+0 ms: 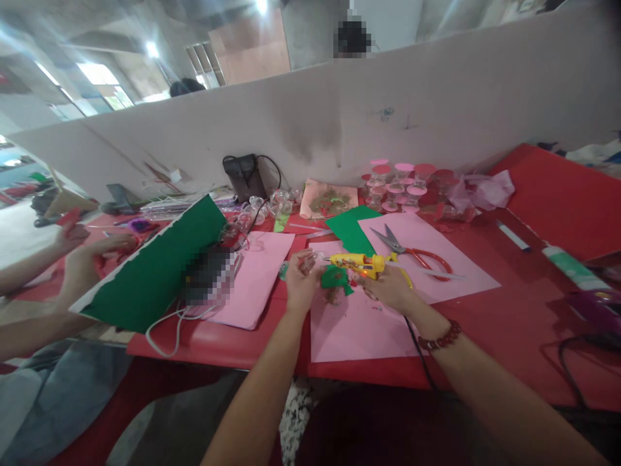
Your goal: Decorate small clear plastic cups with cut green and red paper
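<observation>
My right hand is wrapped round a yellow hot glue gun, its nozzle pointing left. The nozzle tip meets or nearly meets a small clear plastic piece pinched in the fingers of my left hand; its exact shape is hard to make out. Beneath the gun lie a green paper scrap and brownish crumbs on a pink sheet. Scissors with red handles rest partly open beyond my right hand, near a pale glue stick.
Clear cups with pink and red discs stand at the back right, beside a crumpled plastic bag. A green board leans at left, where a co-worker's hands are busy. A black pouch stands against the white partition.
</observation>
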The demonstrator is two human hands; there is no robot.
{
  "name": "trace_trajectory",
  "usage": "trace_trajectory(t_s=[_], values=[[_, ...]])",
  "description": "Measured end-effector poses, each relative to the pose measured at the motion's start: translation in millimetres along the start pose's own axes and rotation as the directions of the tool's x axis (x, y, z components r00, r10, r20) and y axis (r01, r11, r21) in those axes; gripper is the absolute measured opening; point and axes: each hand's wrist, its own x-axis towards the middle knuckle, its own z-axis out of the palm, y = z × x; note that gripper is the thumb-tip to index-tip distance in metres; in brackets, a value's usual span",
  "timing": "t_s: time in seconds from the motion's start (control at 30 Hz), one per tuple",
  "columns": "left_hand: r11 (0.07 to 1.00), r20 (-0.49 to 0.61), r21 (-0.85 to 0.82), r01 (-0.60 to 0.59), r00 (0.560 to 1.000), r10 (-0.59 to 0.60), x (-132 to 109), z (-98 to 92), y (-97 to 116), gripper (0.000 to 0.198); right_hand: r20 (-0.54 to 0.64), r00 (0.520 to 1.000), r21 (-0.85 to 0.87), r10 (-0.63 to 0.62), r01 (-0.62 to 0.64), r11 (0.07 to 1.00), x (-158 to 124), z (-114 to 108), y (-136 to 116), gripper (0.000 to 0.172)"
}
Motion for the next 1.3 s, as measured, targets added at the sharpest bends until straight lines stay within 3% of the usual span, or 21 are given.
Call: trace_trajectory(t_s=[0.17, 0.8, 1.3], values=[[1.000, 0.015, 0.022, -0.004, 1.000, 0.003, -1.2, 0.7, -0.2, 0.046, -0.004, 1.000, -0.026, 0.021, -0.021, 0.999, -3.0, -0.6, -5.4, 0.042], [1.000, 0.056, 0.027, 0.004, 0.998, -0.005, -2.9, 0.2, -0.4, 0.046, -0.029, 1.000, 0.152, -0.009, 0.013, 0.988, -1.4, 0.5, -5.1, 0.043], [1.000, 0.051, 0.011, -0.005, 0.999, 0.004, -4.6, 1.2, 6.1, 0.044, -0.038, 0.999, 0.112, -0.001, 0.005, 0.994, -2.8, -0.6, -9.6, 0.044]])
